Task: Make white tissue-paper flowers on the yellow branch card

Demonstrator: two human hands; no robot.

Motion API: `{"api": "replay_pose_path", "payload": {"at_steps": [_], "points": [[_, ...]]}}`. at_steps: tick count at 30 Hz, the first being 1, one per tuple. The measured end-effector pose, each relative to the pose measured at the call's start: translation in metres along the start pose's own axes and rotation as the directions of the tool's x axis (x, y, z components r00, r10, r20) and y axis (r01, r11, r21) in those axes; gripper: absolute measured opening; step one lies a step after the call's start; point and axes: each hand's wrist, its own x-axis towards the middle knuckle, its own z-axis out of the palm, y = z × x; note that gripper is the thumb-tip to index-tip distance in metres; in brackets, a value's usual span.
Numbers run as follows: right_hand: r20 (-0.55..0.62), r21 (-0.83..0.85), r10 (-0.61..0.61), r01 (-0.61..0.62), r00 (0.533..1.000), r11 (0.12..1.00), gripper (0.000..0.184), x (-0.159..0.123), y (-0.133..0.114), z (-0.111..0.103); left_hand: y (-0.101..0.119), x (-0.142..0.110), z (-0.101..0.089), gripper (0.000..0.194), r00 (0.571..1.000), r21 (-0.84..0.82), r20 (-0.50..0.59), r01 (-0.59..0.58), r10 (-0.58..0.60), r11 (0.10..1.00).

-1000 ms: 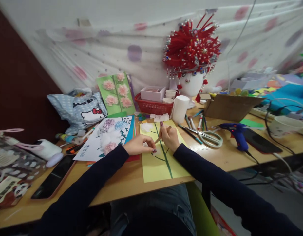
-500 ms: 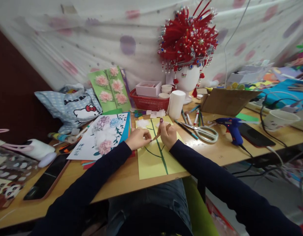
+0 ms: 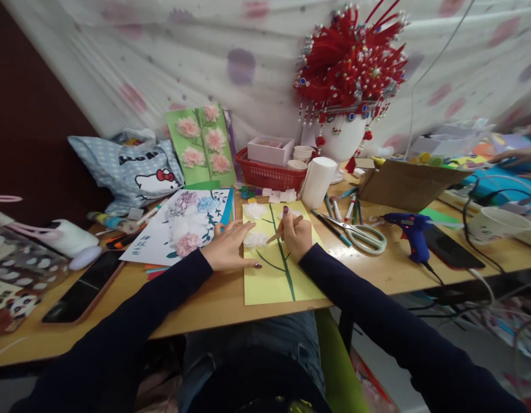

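A sheet of yellow paper (image 3: 265, 289) lies before me with a dark green stem and branches painted on it. One white fluffy tuft (image 3: 255, 210) sits near its top left, and another white tuft (image 3: 256, 240) lies lower, between my hands. My left hand (image 3: 226, 245) has its fingers spread at the paper's left edge, holding nothing. In my right hand (image 3: 298, 234) is a thin brown wooden stick (image 3: 274, 236), its tip slanting down to the lower tuft. Part of the stem is hidden by that hand.
A white flower picture (image 3: 157, 244) lies left, near a phone (image 3: 82, 289). Scissors (image 3: 364, 237), pens and a blue glue gun (image 3: 414, 232) lie right. Behind stand a white roll (image 3: 319, 182), a red basket (image 3: 265, 175) and a red beaded headdress (image 3: 351, 69). Another person's hand (image 3: 517, 156) shows far right.
My left hand has opened from a pinch and drawn back leftward, uncovering the lower white tuft. My right hand stays over the paper with the stick. The camera view has shifted slightly.
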Motion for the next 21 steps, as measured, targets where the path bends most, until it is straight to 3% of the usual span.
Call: {"api": "replay_pose_path", "payload": {"at_steps": [4,14,19,21], "points": [[0.044,0.027,0.007,-0.008,0.999,1.0,0.063,-0.005,0.001,0.0,-0.003,-0.003,0.009,0.114,0.994,0.012,0.101,0.045,-0.046,0.999],[0.107,0.03,-0.076,0.073,0.991,0.997,0.063,-0.006,0.0,0.003,-0.007,-0.001,0.014,0.12,0.996,-0.035,0.084,0.023,-0.02,0.999],[0.056,0.204,0.134,-0.143,0.989,0.968,0.062,-0.001,0.002,0.007,-0.007,-0.002,0.013,0.118,0.996,-0.023,0.08,0.034,-0.032,0.999],[0.0,0.253,0.17,-0.164,0.985,0.953,0.062,0.002,0.004,0.007,-0.007,-0.003,0.012,0.118,0.996,-0.017,0.077,0.043,-0.041,0.999]]}}
